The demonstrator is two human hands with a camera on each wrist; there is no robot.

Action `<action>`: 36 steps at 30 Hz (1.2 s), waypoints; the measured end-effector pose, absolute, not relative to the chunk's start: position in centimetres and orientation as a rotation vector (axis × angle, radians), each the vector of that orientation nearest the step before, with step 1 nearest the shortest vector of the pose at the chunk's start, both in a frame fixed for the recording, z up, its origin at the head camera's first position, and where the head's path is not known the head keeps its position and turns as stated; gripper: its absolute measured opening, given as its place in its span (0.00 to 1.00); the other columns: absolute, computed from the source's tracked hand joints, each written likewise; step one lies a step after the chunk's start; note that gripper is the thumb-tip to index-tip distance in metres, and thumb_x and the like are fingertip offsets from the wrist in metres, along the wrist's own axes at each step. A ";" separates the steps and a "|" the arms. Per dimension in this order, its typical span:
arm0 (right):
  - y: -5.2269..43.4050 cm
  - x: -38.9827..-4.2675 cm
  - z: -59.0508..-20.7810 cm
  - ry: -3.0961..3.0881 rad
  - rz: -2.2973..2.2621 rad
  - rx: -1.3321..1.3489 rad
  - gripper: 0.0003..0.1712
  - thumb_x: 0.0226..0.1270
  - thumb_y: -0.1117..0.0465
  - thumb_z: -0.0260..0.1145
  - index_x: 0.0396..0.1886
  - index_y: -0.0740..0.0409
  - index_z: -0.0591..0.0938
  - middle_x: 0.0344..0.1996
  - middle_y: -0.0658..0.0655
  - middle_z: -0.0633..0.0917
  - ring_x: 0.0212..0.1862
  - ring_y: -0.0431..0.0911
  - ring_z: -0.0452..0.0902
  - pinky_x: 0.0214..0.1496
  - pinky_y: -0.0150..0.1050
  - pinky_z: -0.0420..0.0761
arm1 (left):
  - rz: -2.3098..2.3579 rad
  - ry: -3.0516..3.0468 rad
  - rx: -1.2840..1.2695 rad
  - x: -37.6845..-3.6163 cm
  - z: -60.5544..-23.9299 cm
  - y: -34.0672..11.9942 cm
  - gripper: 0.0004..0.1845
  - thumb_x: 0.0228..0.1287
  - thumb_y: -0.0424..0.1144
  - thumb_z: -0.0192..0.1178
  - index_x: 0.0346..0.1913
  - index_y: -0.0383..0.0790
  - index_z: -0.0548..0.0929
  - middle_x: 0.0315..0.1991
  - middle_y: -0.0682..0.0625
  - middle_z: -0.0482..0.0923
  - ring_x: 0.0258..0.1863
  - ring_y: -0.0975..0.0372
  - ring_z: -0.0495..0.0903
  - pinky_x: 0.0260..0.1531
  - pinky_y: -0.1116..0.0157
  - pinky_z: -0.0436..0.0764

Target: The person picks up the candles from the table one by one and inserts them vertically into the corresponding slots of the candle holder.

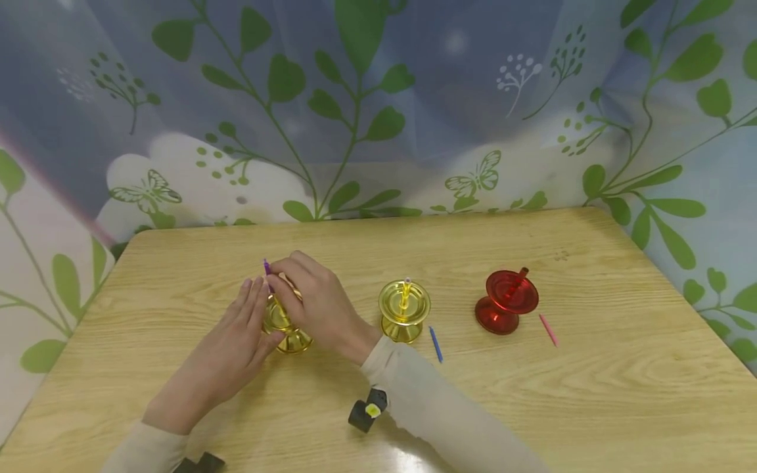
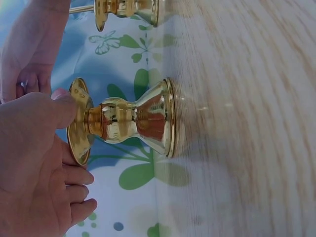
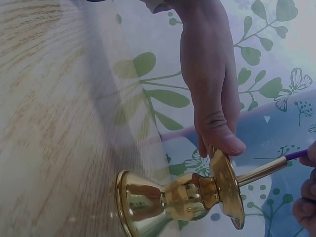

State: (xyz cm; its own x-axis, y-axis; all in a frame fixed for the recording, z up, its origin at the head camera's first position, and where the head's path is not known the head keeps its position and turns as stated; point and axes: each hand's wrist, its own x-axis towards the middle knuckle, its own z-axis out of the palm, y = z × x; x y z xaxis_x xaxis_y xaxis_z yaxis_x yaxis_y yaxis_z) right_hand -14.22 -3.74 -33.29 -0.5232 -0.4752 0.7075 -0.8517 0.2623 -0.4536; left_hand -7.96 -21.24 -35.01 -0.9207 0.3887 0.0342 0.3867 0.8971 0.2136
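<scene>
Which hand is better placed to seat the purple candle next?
Probably the right hand: it pinches the purple candle at the tip of the gold holder's tube, while the left hand grips the dish.

- Here's the pale wood-grain tabletop (image 1: 621,394)!
- Standing on it: left gold holder (image 1: 294,341), middle gold holder (image 1: 405,314), red holder (image 1: 503,307).
- Lying flat: blue stick (image 1: 435,345), pink stick (image 1: 549,330)!

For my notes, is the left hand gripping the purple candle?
No, the right hand holds the purple candle, while the left hand touches a gold holder.

Glossy gold candle holder (image 2: 117,121), upright on wood-grain table (image 1: 473,407), slim purple candle (image 3: 296,154) atop it
</scene>
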 end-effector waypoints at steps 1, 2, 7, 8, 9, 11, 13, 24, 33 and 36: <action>-3.7 -14.2 -33.3 -2.107 1.165 1.199 0.07 0.74 0.65 0.56 0.42 0.63 0.80 0.33 0.52 0.79 0.31 0.37 0.70 0.34 0.19 0.68 | 0.343 3.049 0.623 -7.9 -35.0 -21.2 0.40 0.77 0.52 0.40 0.73 0.23 0.41 0.75 0.31 0.38 0.74 0.41 0.38 0.69 0.44 0.53; -3.7 -14.2 -33.3 -2.109 1.156 1.198 0.07 0.73 0.65 0.57 0.42 0.63 0.80 0.33 0.52 0.79 0.31 0.37 0.70 0.34 0.19 0.68 | 0.344 3.047 0.622 -7.9 -35.0 -21.2 0.40 0.77 0.53 0.40 0.73 0.23 0.41 0.75 0.31 0.38 0.74 0.41 0.38 0.69 0.44 0.53; -3.7 -14.2 -33.4 -2.113 1.088 1.196 0.07 0.73 0.65 0.58 0.42 0.63 0.80 0.32 0.52 0.78 0.30 0.37 0.70 0.33 0.18 0.68 | 0.352 3.044 0.619 -7.9 -35.0 -21.2 0.40 0.77 0.52 0.40 0.73 0.23 0.41 0.75 0.32 0.38 0.74 0.42 0.38 0.69 0.44 0.52; -3.7 -14.2 -33.4 -2.113 1.075 1.196 0.07 0.72 0.65 0.58 0.42 0.63 0.80 0.32 0.52 0.78 0.29 0.37 0.70 0.33 0.18 0.68 | 0.354 3.043 0.618 -7.9 -35.1 -21.2 0.40 0.77 0.52 0.40 0.73 0.23 0.41 0.75 0.31 0.38 0.74 0.42 0.38 0.69 0.45 0.52; -3.6 -14.1 -33.4 -2.112 1.063 1.196 0.06 0.72 0.65 0.58 0.42 0.63 0.80 0.32 0.52 0.78 0.29 0.37 0.70 0.32 0.18 0.68 | 0.355 3.043 0.617 -7.9 -35.1 -21.2 0.40 0.77 0.52 0.40 0.73 0.23 0.41 0.75 0.31 0.38 0.74 0.42 0.38 0.69 0.45 0.51; -3.6 -14.1 -33.5 -2.113 1.033 1.198 0.06 0.72 0.66 0.59 0.41 0.63 0.80 0.32 0.52 0.78 0.28 0.37 0.70 0.31 0.18 0.68 | 0.361 3.042 0.616 -7.9 -35.1 -21.2 0.40 0.77 0.53 0.40 0.73 0.23 0.41 0.75 0.31 0.38 0.74 0.42 0.37 0.70 0.45 0.51; -3.6 -14.0 -33.6 -2.118 0.999 1.198 0.06 0.71 0.66 0.59 0.41 0.63 0.80 0.31 0.52 0.77 0.27 0.37 0.70 0.30 0.18 0.68 | 0.365 3.038 0.614 -7.8 -35.1 -21.2 0.40 0.77 0.53 0.40 0.73 0.23 0.41 0.75 0.31 0.38 0.74 0.42 0.37 0.70 0.45 0.51; -3.6 -14.1 -33.8 -2.114 0.868 1.196 0.06 0.69 0.64 0.62 0.40 0.62 0.81 0.31 0.51 0.79 0.25 0.36 0.70 0.29 0.20 0.69 | 0.345 3.035 0.613 -7.9 -35.1 -21.0 0.40 0.77 0.53 0.41 0.73 0.22 0.43 0.74 0.30 0.39 0.74 0.41 0.38 0.68 0.43 0.53; -3.8 -14.3 -34.1 -2.069 0.919 1.217 0.07 0.69 0.64 0.62 0.41 0.64 0.80 0.33 0.53 0.81 0.28 0.36 0.73 0.33 0.18 0.71 | 0.345 3.040 0.599 -7.9 -35.0 -21.1 0.40 0.77 0.53 0.41 0.73 0.22 0.43 0.74 0.30 0.40 0.74 0.41 0.38 0.68 0.43 0.54; -3.8 -14.3 -34.3 -2.077 0.992 1.226 0.07 0.70 0.65 0.60 0.42 0.64 0.79 0.34 0.53 0.81 0.30 0.38 0.74 0.35 0.18 0.72 | 0.357 3.037 0.595 -7.9 -35.0 -21.1 0.40 0.77 0.53 0.41 0.73 0.22 0.43 0.75 0.30 0.39 0.74 0.42 0.37 0.68 0.43 0.53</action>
State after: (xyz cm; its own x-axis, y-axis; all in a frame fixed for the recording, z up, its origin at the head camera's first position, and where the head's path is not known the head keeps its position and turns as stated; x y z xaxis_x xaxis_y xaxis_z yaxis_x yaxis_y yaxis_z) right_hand -14.29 -3.79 -34.28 -0.4498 -0.5036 0.7376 -0.8903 0.3192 -0.3249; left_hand -7.93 -21.10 -35.02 -0.9268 0.3752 0.0183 0.3692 0.9008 0.2285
